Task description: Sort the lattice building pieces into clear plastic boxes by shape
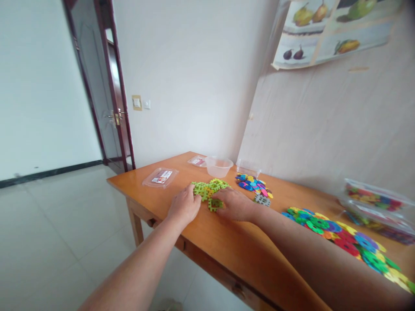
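1 head-worn view — looking forward and down, close over the wooden table (246,250).

A clear bowl (218,166) and lid (160,177) sit on the table (227,246).

I have both bare forearms stretched out ahead of me, the left coming in from the near left and the right from the near right, converging toward the middle. My left hand (184,206) lies palm down with the fingers curled loosely forward. My right hand (234,204) lies just beside it, also palm down, its fingers pointing left toward the other hand.
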The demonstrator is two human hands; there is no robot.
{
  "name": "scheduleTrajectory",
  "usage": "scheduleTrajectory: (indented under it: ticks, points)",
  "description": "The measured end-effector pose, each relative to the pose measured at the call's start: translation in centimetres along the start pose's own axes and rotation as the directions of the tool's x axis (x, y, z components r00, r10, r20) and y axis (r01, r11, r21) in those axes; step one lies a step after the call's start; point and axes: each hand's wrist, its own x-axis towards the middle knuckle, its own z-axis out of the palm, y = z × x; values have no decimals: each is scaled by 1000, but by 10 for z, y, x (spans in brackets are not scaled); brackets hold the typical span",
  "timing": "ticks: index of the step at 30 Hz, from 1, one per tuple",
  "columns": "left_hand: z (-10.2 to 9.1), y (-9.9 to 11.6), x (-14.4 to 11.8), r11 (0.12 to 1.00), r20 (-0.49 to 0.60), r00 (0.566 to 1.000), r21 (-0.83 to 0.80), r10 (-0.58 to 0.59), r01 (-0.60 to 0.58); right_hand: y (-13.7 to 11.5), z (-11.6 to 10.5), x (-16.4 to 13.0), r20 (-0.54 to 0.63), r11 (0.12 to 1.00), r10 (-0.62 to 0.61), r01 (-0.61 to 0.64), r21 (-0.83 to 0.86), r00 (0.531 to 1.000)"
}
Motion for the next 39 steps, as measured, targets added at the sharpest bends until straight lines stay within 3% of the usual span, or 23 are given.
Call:
scheduleTrajectory:
  ticks: [6,11,17,23,27,30,34,39]
  points:
    - [0,1,0,1000,-15,1000,-17,3,-3,19,-2,8,-77,971,237,-239,-11,968]
    - [3,-2,1,1000,-20,1000,-27,-5,5,14,11,15,38,972,235,-234,-38,971]
    - [1,-1,0,1000,-20,1000,-14,-7,7,11,10,15,53,955,297,-298,0,953]
    - [-1,1,-1,1000,-24,1000,-26,2,-3,17,-8,-24,18,948,317,-318,34,948]
    - [-3,3,-2,1000,-4,1000,-20,-17,17,22,-9,-58,96,955,297,-298,-6,950]
    - [-2,2,-2,1000,-13,1000,-11,-6,6,29,-8,-65,118,969,242,-245,12,963]
    - [1,1,0,1000,-38,999,-11,4,-5,42,-10,-40,47,949,310,-312,38,950]
    - [2,-1,1,1000,-34,999,0,0,0,58,-5,13,35,848,530,-529,-15,848]
